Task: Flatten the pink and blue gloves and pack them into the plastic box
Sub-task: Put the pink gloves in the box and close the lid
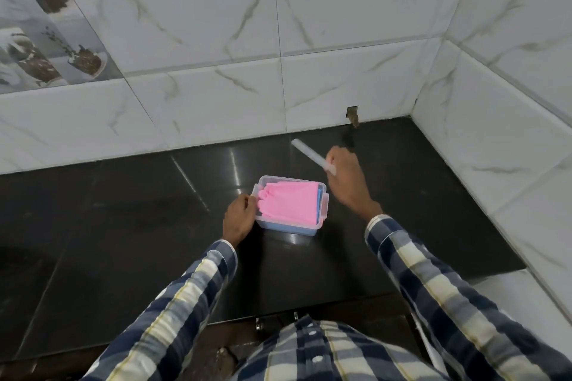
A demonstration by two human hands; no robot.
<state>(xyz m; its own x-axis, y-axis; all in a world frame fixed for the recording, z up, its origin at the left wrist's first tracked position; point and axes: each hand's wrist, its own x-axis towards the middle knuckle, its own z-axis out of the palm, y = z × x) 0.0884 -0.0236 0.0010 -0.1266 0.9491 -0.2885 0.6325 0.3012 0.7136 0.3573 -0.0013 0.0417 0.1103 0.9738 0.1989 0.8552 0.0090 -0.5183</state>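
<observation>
Head view: pink glove (289, 202) lies flat atop blue glove (318, 209) inside the box (288, 227) on the counter (123, 226); left hand (240, 216) steadies its wall; right hand (346, 178) grips the lid (311, 154); closing looks next, needing alignment over the rim.

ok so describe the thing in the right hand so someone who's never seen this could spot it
Start at the dark countertop below the marble-tiled wall, then find the plastic box of pink gloves at its middle. Just behind and right of it, the right hand holds a flat translucent lid tilted up in the air, seen edge-on as a pale strip.
</observation>
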